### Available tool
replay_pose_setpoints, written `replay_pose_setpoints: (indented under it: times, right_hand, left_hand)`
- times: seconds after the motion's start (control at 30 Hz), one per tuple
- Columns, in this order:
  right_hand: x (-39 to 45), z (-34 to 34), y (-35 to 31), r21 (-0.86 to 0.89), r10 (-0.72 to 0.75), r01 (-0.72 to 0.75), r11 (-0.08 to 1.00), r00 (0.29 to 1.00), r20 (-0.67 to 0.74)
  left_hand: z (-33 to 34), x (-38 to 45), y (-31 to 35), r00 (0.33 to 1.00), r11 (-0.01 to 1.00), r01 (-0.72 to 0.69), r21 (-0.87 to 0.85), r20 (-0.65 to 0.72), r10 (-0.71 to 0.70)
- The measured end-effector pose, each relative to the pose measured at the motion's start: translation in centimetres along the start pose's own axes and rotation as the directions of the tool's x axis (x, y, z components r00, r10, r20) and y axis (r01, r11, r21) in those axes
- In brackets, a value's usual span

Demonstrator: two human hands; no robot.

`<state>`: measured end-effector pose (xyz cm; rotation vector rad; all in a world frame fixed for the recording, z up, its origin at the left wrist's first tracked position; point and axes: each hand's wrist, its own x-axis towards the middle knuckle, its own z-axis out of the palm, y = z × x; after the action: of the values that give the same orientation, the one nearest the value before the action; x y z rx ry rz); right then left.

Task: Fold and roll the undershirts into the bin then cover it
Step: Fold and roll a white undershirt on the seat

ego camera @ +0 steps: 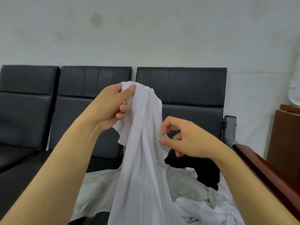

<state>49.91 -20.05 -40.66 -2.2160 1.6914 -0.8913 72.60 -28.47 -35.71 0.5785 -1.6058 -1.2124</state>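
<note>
Left hand [112,106] grips white undershirt [142,151] at centre frame; right hand [183,138] pinches its edge, lower right

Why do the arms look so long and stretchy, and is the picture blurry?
Head view: the wide-angle lens stretches the forearms near the edges; the left hand, right hand and white undershirt look fairly sharp; light is soft, without glare.

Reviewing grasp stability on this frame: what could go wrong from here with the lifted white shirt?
1. The left hand grips the white undershirt bunched at its top; it may not open flat for folding.
2. The right hand only pinches an edge, which could slip.
3. The hanging hem might drag the grey garment or black garment on the seat.
</note>
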Motion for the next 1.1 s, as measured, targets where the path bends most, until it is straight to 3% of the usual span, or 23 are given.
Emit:
replay_pose_setpoints:
  times: [0.13,0.2,0.27,0.33,0.43,0.53,0.97,1.1]
  right_hand:
    - [0.0,0.3,-0.2,-0.043,-0.013,0.016,0.999,0.997,0.071]
    - [-0.1,0.2,-0.5,-0.048,-0.033,0.039,0.998,0.993,0.117]
    - [-0.3,-0.1,-0.9,-0.055,-0.063,0.070,0.996,0.991,0.119]
    - [-0.4,-0.4,-1.4,-0.039,-0.103,0.106,0.994,0.992,0.071]
    - [-0.5,-0.7,-2.4,-0.007,-0.150,0.150,0.989,0.988,0.021]
    - [-0.6,-0.4,-3.3,-0.026,-0.180,0.181,0.983,0.983,0.029]
    - [0.3,1.1,-3.3,-0.293,-0.163,0.180,0.939,0.983,0.082]
    - [0.4,1.0,-2.5,-0.291,-0.120,0.143,0.946,0.988,0.096]
  left_hand:
    - [-0.8,0.0,0.5,0.994,0.993,-0.042,0.114,-0.092,0.053]
    - [-1.3,0.1,0.5,0.983,0.939,-0.069,0.338,-0.135,0.121]
    - [-1.7,-0.1,0.6,0.976,0.778,-0.075,0.624,-0.116,0.186]
    - [-1.7,-0.4,0.6,0.980,0.607,-0.071,0.791,-0.059,0.192]
    - [-1.2,-0.6,0.5,0.990,0.452,-0.075,0.889,0.013,0.140]
    - [-0.7,-0.4,0.6,0.992,0.371,-0.093,0.924,0.056,0.109]
    - [0.4,-0.1,-0.5,0.991,0.353,-0.132,0.926,0.127,0.038]
    - [0.1,0.0,-0.7,0.991,0.433,-0.128,0.892,0.127,0.031]
